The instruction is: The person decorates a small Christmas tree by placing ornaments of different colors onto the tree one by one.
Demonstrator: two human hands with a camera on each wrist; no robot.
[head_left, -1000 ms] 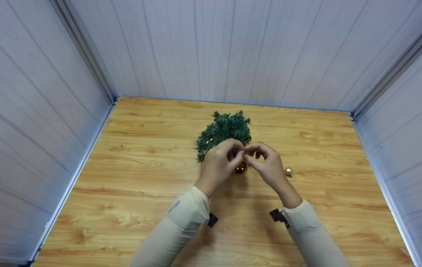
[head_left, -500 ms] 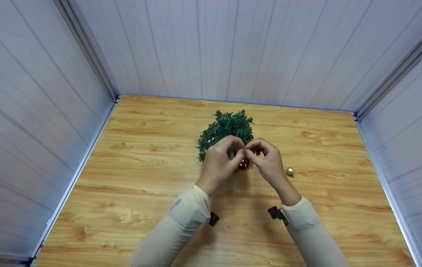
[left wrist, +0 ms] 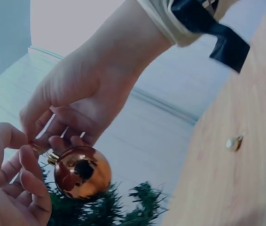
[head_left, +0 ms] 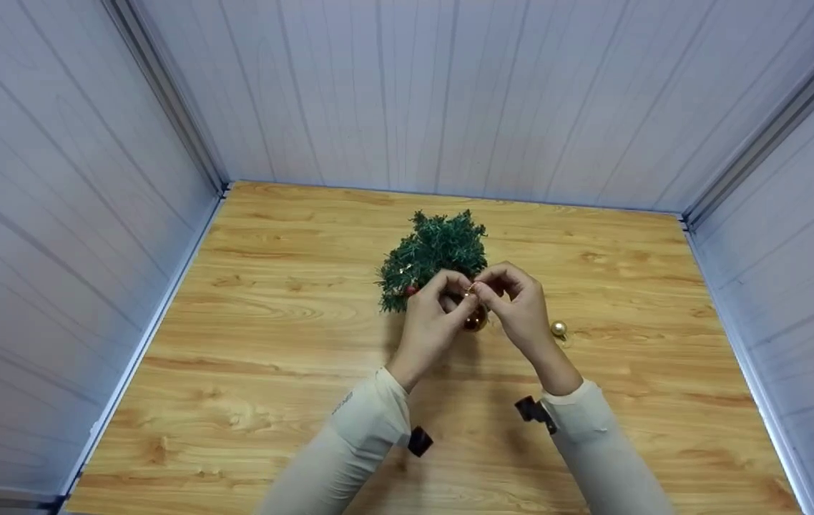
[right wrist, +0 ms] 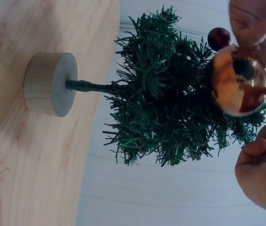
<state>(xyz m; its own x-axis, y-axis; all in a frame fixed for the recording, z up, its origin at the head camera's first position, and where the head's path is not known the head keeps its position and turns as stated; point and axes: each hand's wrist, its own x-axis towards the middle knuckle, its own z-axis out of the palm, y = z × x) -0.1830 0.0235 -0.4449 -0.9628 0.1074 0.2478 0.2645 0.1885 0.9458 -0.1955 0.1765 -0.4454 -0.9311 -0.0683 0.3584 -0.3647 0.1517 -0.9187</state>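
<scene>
A small green artificial Christmas tree (head_left: 435, 247) stands upright, with a round wooden base (right wrist: 50, 84). In front of it hangs a shiny copper-coloured Christmas ball (left wrist: 83, 172) with a gold cap and a thin thread loop. My left hand (head_left: 427, 325) pinches the loop between thumb and forefinger. Beside it, my right hand (head_left: 520, 309) pinches the same loop, fingertips almost meeting the left ones. The ball hangs under the fingers and overlaps the tree's branches in the right wrist view. A dark red ball (right wrist: 219, 38) shows at the tree's side, close to the left fingers.
A small pale gold ball (head_left: 558, 329) with a thread lies on the wood-grain table (head_left: 271, 372), just right of my right hand. Pale panelled walls (head_left: 407, 100) enclose the table at the back and both sides.
My left hand and wrist have dropped slightly, uncovering the red ball on the tree. The fingertips have drawn a little apart and the gold thread shows between them. The copper ball has shifted slightly right.
</scene>
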